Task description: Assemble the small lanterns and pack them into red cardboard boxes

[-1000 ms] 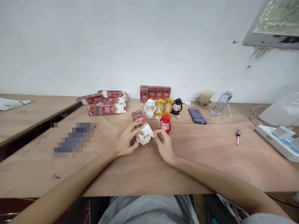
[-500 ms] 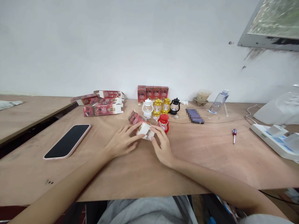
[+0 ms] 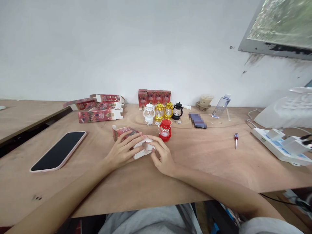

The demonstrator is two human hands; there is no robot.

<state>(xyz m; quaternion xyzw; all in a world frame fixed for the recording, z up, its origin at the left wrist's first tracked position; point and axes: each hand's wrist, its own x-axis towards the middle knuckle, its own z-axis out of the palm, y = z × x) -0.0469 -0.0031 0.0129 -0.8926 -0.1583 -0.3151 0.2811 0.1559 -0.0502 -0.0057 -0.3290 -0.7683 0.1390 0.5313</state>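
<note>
A small red printed box [image 3: 124, 131] with white open flaps lies between my hands on the wooden table. My left hand [image 3: 124, 150] rests over it, fingers wrapped across its side. The fingers of my right hand [image 3: 162, 156] pinch the white flaps at its right end. Just behind my right hand stands a red lantern [image 3: 165, 130]. Farther back, a white lantern [image 3: 149, 113], two gold lanterns [image 3: 159, 112] and a black lantern [image 3: 177, 111] stand in a row.
Upright red boxes [image 3: 155, 97] stand by the wall, with opened boxes [image 3: 99, 114] to their left. A phone [image 3: 58, 151] lies at left. At right are a patterned phone [image 3: 197, 120], cup [image 3: 205, 101], bottle [image 3: 221, 106], screwdriver [image 3: 236, 140] and power strip [image 3: 280, 146].
The box has turned and come left and nearer, so more of its red side shows. Both hands have moved with it, and the red lantern is now more fully visible. The view has shifted slightly.
</note>
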